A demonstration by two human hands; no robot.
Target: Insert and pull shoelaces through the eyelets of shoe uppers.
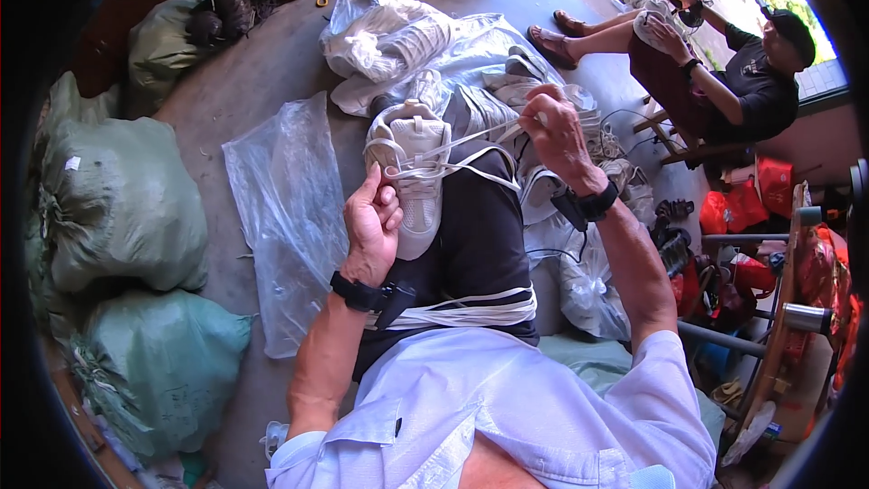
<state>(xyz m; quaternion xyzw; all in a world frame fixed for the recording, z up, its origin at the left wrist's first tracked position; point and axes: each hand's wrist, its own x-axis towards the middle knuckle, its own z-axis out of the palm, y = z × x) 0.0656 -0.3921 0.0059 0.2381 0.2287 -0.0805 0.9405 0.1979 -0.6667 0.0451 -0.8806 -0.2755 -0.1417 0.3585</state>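
Note:
A white sneaker (416, 204) rests on my dark-trousered legs, its toe toward me and its tongue at the far end. White shoelace (480, 134) runs through its upper eyelets and stretches off to the right. My right hand (557, 131) is closed on that lace, raised beside the shoe. At the shoe's left edge my left hand (373, 217) pinches a part of the lace, thumb and index finger together. Across my lap lies a bundle of loose white laces (462, 312).
Clear plastic bags with white shoes (398, 36) lie ahead; more shoes are to the right. A flat plastic bag (288, 208) and stuffed green sacks (127, 208) are at left. A seated person (756, 81) holds a shoe at far right. A wooden rack (783, 308) stands at right.

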